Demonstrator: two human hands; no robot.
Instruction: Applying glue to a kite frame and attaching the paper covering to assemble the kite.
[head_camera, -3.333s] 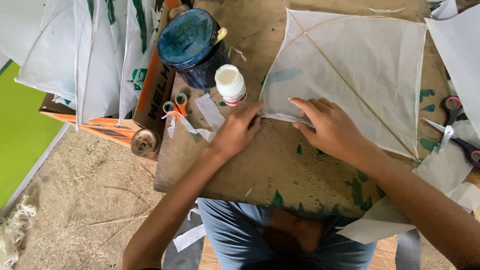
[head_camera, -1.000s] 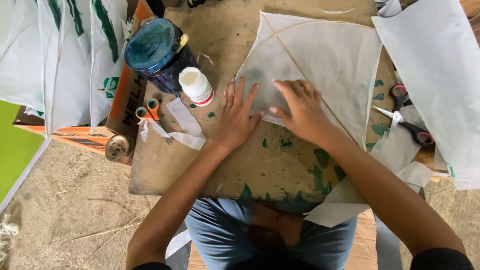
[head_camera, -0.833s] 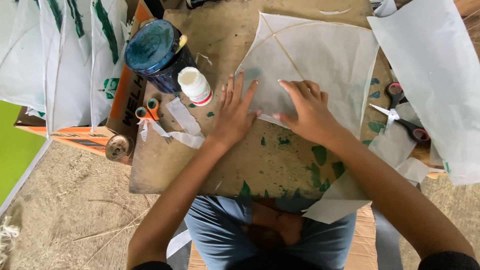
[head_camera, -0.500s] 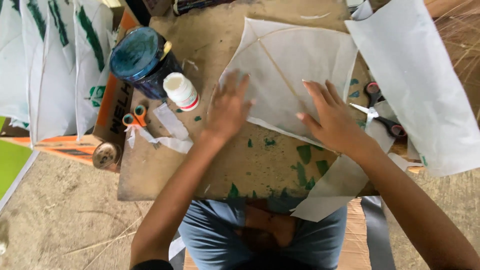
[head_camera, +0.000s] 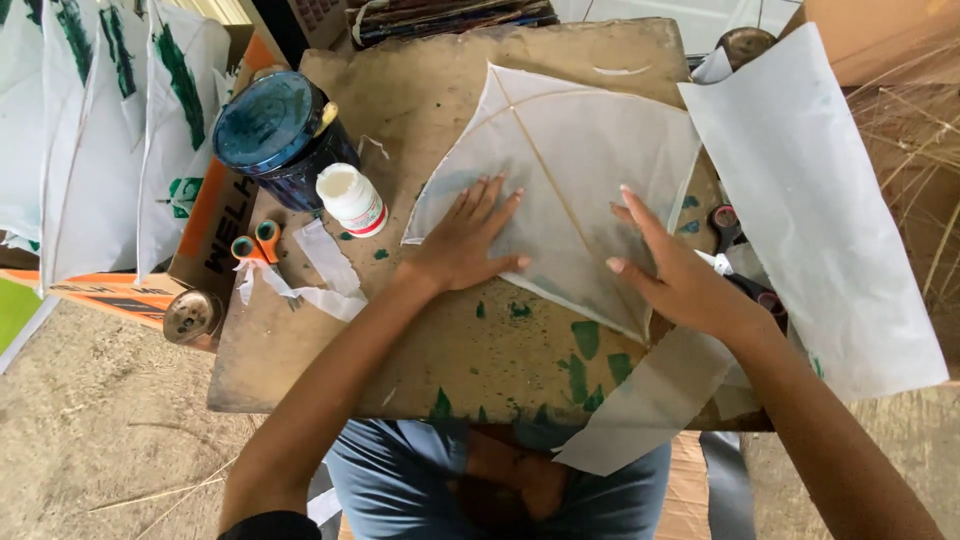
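Two flat, open hands, the left hand (head_camera: 470, 240) and the right hand (head_camera: 680, 280), press without gripping on a white paper kite (head_camera: 570, 190) at centre frame on the stained board (head_camera: 400, 350); judged light, flimsy, tear-prone, best held along its thin spars.

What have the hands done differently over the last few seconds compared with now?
The two hands began close together, pressing the lower left edge of the white paper kite. Since then they have spread apart: the left hand lies flat on the kite's left half, and the right hand has slid to its lower right edge. Nothing was picked up. The dark blue tin, white bottle and orange-handled scissors stayed put.
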